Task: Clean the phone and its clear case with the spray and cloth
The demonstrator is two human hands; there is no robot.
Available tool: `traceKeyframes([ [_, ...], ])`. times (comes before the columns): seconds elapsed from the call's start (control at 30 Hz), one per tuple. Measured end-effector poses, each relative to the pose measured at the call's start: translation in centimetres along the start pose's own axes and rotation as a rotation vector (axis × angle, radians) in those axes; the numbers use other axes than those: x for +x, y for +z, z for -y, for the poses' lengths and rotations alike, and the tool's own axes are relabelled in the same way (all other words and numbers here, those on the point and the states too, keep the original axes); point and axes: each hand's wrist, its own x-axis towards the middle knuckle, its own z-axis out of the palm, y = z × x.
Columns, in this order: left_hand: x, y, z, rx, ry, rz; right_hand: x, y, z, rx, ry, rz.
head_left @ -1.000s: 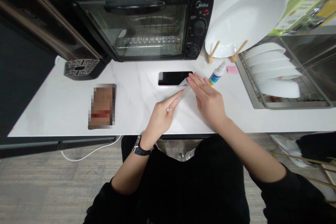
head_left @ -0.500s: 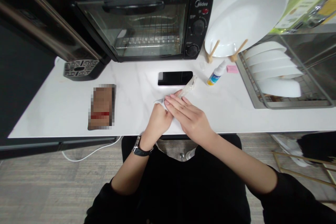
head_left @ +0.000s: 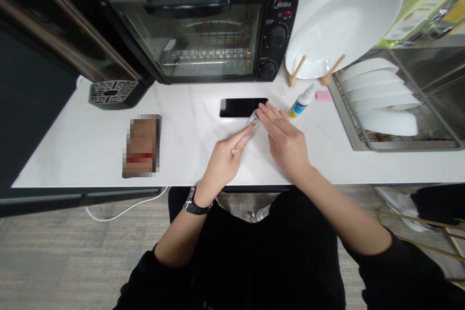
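My left hand (head_left: 225, 159), with a ring on one finger, grips the lower end of a clear phone case (head_left: 255, 129) above the white counter. Flat over the far end of the case lies my right hand (head_left: 285, 136), its fingers together and pressing a white wipe (head_left: 253, 117) to it. Most of the wipe and much of the case are hidden by the fingers. Just behind the hands, a dark-screened phone (head_left: 236, 108) rests on the counter. A small white spray bottle (head_left: 301, 101) stands to the right of my right hand.
A black toaster oven (head_left: 203, 80) stands behind the phone. White plates (head_left: 341, 29) lean in a wooden rack, beside a metal dish basket (head_left: 358, 138). A pink slip (head_left: 321, 95) lies near the bottle. At left are a blurred brown item (head_left: 141, 147) and a drip tray (head_left: 112, 94).
My right hand has slid forward and right along the case, carrying the wipe from the near end to the far end. The left hand's fingers and ring now show.
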Motion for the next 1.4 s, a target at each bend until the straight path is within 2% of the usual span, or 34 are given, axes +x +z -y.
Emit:
traceKeyframes([
  [0.13,0.0,0.0,-0.1,0.08,-0.024,0.002,-1.1,0.7,4.0,0.072,-0.103,0.026],
  [0.2,0.0,-0.1,-0.2,0.072,0.007,0.021,-1.6,1.0,5.7,0.122,-0.146,0.031],
  [0.33,-0.1,-0.1,-0.2,0.002,0.047,0.042,-2.1,1.2,6.8,0.182,-0.151,0.042],
  [0.47,0.0,-0.1,-0.1,0.016,0.021,0.022,-1.7,0.8,5.7,0.196,-0.162,0.07],
  [0.6,0.1,-0.1,0.1,0.137,-0.045,-0.008,-0.9,0.1,3.1,0.147,-0.105,0.062],
  [0.77,0.0,-0.1,-0.2,-0.028,-0.015,0.02,0.2,-0.5,-1.2,0.06,0.007,0.001],
  [0.9,-0.1,0.0,-0.2,-0.043,-0.03,0.025,0.3,-0.5,-2.1,0.063,0.039,-0.03],
  [1.0,0.0,0.0,0.0,-0.025,-0.02,0.013,-0.2,-0.2,-0.5,0.078,0.03,-0.033],
  [1.13,0.0,-0.1,0.1,0.068,-0.039,-0.006,-1.2,0.6,3.7,0.12,-0.083,0.001],
  [1.23,0.0,-0.1,-0.3,0.025,-0.008,0.029,-1.9,1.1,6.2,0.155,-0.126,0.027],
  [1.4,-0.1,-0.1,-0.8,-0.037,0.0,0.044,-2.0,1.1,6.8,0.166,-0.135,0.045],
])
